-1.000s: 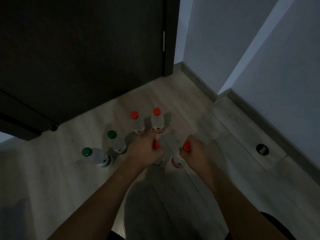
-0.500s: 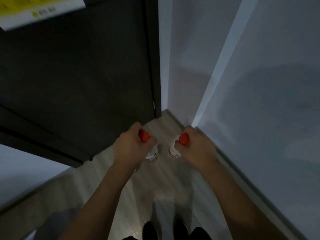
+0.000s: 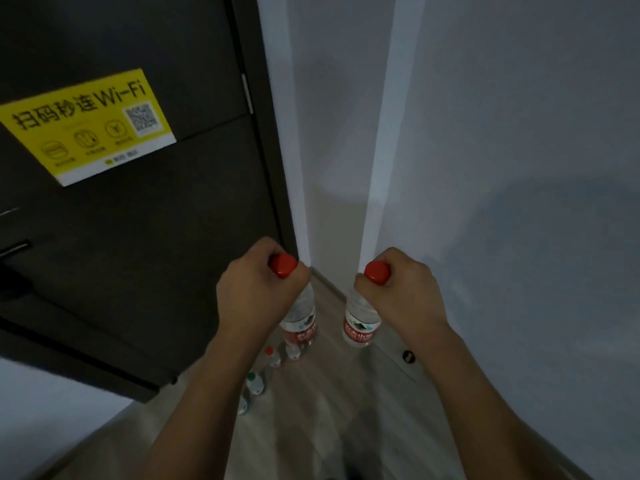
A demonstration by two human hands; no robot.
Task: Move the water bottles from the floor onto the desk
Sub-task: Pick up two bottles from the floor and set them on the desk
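Both bottles went up off the floor [image 3: 311,427]: left hand [image 3: 256,292] grips one bottle [image 3: 301,317], right hand [image 3: 401,296] another bottle [image 3: 360,323], door [image 3: 138,237] edge at 11 o'clock.

Two held bottles hang side by side above the floor [image 3: 346,427], left bottle [image 3: 301,317] left of right bottle [image 3: 360,323]. Floor bottles [image 3: 273,358] stand below the left bottle, in a row. Door [image 3: 138,237] left of them; wall [image 3: 502,168] right
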